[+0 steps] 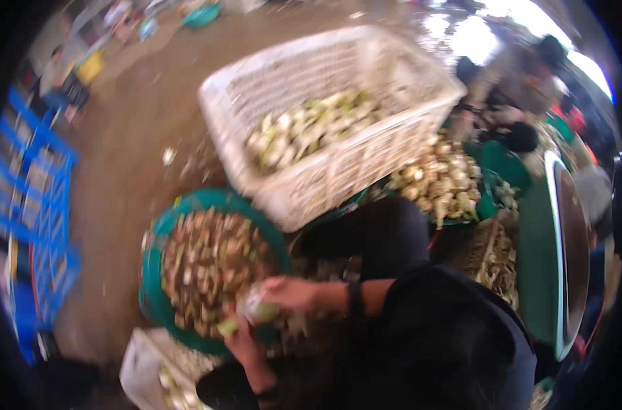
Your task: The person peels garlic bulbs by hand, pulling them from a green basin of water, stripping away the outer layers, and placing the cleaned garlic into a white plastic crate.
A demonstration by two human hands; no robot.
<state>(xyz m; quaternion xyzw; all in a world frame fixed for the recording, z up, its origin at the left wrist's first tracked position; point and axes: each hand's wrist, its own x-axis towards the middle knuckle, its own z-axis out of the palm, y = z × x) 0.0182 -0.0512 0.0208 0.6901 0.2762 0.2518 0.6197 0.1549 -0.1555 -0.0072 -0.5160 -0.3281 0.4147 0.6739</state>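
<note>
Over the right edge of a green tub (151, 273) my two hands are close together, smeared by motion. A pale white-and-green vegetable piece (262, 311) is between them. My left hand (245, 345) is below it, its fingers closed on the vegetable's greenish end. My right hand (287, 294) reaches in from the right with its fingers bent against the whitish upper part. Whether it also holds a tool is too blurred to tell. Many small brown, pink and green trimmings (212, 263) fill the tub.
A large white plastic crate (219, 113) beyond my knees holds pale vegetables (311, 130). A pile of cream-coloured bulbs (437, 181) lies to its right, near a person (523, 75). Blue crates (41, 184) stand at left; a white container (137, 362) sits at lower left.
</note>
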